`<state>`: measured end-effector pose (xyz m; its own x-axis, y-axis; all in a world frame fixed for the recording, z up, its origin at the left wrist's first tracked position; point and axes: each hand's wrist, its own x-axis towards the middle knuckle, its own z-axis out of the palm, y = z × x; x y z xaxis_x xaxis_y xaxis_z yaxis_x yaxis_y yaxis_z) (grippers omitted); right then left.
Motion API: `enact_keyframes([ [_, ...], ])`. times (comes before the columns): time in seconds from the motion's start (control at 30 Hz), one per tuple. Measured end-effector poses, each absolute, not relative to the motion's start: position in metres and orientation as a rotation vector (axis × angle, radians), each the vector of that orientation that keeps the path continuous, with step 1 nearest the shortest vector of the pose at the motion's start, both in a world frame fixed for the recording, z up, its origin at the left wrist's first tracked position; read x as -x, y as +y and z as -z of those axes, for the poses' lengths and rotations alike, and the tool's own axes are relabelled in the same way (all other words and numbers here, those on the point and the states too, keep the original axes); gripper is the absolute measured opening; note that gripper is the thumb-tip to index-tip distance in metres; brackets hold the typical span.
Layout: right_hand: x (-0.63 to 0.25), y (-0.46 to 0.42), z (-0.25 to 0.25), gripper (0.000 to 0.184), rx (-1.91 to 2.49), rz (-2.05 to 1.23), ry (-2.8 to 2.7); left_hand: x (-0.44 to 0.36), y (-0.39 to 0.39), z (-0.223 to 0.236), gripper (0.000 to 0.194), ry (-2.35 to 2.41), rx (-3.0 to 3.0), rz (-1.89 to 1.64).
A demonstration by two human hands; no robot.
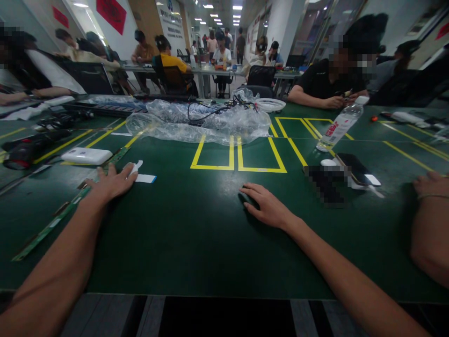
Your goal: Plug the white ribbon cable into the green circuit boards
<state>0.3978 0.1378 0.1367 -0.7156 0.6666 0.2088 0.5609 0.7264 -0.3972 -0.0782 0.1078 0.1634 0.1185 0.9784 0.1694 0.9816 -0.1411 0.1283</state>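
My left hand (114, 181) rests with spread fingers at the left of the green table (196, 234), touching a white flat ribbon cable (145, 178) with a blue end. Under and beside that hand runs a long, narrow green circuit board (52, 227), slanting across the tabletop; part of it is hidden by my hand and forearm. Near the middle, my right hand (264, 206) lies palm down, fingers loosely stretched, holding nothing. A white rounded device (87, 156) sits just beyond my left hand.
Clear plastic wrap (210, 122) with dark cables lies across the back. A water bottle (342, 124) and a phone (358, 168) are on the right. Black gear (26, 150) sits at far left. Another person's arm (433, 224) rests at the right edge.
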Motion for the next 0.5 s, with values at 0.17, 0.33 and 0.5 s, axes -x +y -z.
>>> enact_keyframes([
  [0.17,-0.393,0.134,-0.139,0.048,0.965,-0.405,-2.604,0.022,0.129,-0.138,0.066,-2.177,2.315,0.113],
  [0.33,-0.382,0.123,-0.140,0.056,0.855,-0.422,-2.650,-0.102,0.113,-0.127,0.054,-1.403,2.844,0.170],
  [0.5,-0.376,0.118,-0.143,0.055,0.780,-0.457,-2.777,-0.109,0.112,-0.139,0.044,-1.323,2.826,0.311],
])
